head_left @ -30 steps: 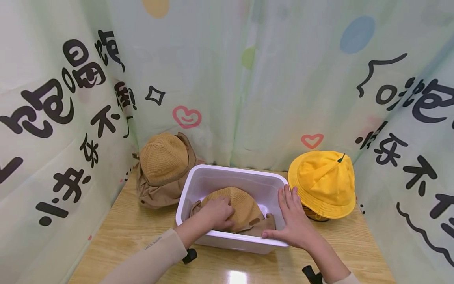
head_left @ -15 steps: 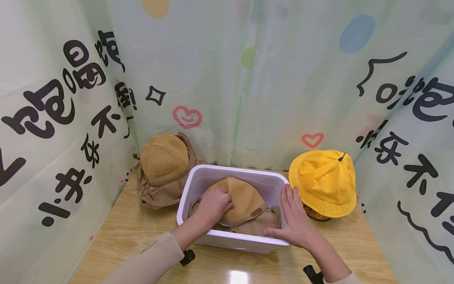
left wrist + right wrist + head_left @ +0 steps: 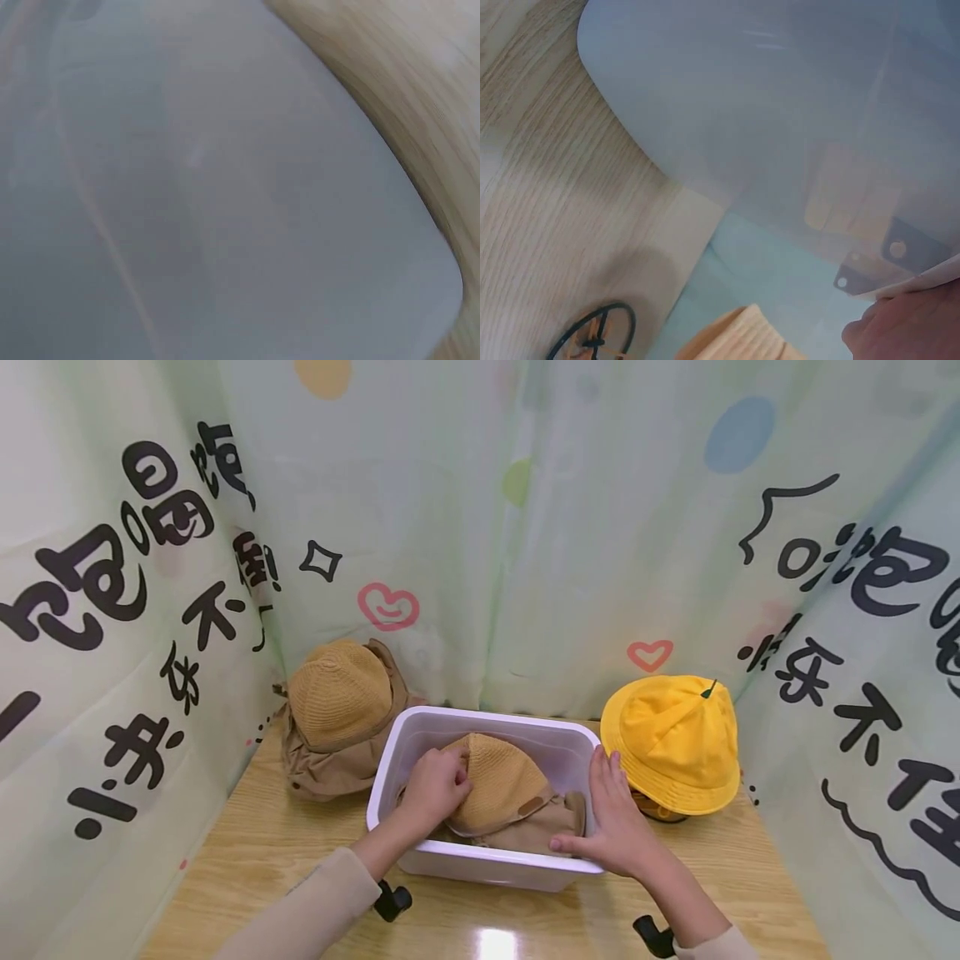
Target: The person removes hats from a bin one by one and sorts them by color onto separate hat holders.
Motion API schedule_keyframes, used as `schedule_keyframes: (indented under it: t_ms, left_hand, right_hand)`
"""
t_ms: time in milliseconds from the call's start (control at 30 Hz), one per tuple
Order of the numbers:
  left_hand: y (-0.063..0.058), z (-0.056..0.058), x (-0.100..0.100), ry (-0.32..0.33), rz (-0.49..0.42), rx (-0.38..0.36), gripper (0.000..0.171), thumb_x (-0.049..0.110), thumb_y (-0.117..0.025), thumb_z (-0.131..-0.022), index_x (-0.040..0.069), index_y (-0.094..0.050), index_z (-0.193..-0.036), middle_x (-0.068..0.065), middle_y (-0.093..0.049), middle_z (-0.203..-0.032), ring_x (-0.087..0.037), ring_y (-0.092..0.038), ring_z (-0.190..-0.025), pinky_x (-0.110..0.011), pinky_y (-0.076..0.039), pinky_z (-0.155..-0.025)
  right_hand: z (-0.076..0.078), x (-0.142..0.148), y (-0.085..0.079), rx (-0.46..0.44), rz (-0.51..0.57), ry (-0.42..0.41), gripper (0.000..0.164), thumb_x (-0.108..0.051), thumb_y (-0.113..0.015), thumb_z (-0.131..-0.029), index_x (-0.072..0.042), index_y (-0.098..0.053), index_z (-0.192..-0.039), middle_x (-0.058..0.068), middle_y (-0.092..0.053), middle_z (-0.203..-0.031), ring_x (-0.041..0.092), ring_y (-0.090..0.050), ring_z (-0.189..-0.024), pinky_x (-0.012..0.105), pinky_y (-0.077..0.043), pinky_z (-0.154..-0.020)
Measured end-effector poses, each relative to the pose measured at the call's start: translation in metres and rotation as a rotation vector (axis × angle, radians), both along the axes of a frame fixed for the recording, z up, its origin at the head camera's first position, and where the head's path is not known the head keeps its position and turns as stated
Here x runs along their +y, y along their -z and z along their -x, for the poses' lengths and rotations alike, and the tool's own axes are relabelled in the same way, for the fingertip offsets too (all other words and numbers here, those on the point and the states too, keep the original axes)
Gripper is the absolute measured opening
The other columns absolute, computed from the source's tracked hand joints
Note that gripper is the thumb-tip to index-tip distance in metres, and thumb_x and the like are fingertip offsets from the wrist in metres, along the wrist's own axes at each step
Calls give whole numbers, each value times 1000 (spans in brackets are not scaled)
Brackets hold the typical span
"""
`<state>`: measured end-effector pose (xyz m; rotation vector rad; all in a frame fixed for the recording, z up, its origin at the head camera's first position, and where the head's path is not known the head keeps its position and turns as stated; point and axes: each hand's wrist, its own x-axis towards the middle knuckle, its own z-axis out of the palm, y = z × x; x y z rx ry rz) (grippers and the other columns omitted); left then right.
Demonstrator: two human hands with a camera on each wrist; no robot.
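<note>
A white plastic box (image 3: 495,868) stands on the wooden table, with a tan sun hat (image 3: 510,785) inside it. This hat has a woven crown, a small brown patch and brown cloth (image 3: 540,828) spread at the front. With bent fingers, my left hand (image 3: 437,789) pinches the left side of its crown; the fingertips are partly hidden. My right hand (image 3: 618,818) rests at the box's front right corner, fingers straight over the right rim and thumb along the front rim. In the left wrist view the box wall (image 3: 262,187) fills most of the picture.
Back left, a similar tan hat (image 3: 341,693) sits over brown cloth (image 3: 326,775). A yellow bucket hat (image 3: 671,743) stands right of the box, with a dark-rimmed orange piece (image 3: 660,810) below it. Printed curtains (image 3: 450,527) enclose the table (image 3: 225,877) at the back and sides.
My left hand has moved back and a little left, and the hat's crown has come higher in the box with it. The right hand keeps its place on the rim.
</note>
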<state>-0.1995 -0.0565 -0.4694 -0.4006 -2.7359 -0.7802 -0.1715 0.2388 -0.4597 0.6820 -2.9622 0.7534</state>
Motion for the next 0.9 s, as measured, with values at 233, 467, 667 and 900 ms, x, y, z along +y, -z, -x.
schedule_keyframes:
  t_ms: [233,467,667,900]
  left_hand:
    - [-9,1,-8,-14,-200,-181,8,7,-72,-77,9,-64,-78,4,-62,-67,-9,-55,-63,-27,-46,-59]
    - [-18,-4,-10,11,-214,-101,12,14,-71,-88,12,-63,-79,5,-62,-70,-7,-55,-64,-26,-46,-60]
    - [-29,-8,-9,10,-200,13,8,14,-64,-84,15,-60,-78,8,-55,-68,-5,-50,-62,-23,-43,-58]
    - [-39,-15,-6,76,-123,138,9,12,-61,-89,16,-56,-83,9,-52,-70,-5,-48,-63,-22,-41,-57]
  right_hand:
    - [4,2,-1,67,-87,-67,156,-95,-60,-55,12,-4,-154,30,10,-162,50,7,-149,68,-13,-116]
    - [6,3,-7,54,-151,-66,161,-92,-68,-49,14,-7,-153,33,7,-161,51,6,-149,68,-15,-115]
    - [4,1,-6,24,-150,-34,159,-85,-75,-50,12,-4,-154,30,9,-162,47,9,-150,65,-13,-117]
    - [3,0,-3,44,-134,-37,157,-83,-76,-51,11,-6,-155,30,7,-162,48,8,-150,66,-14,-116]
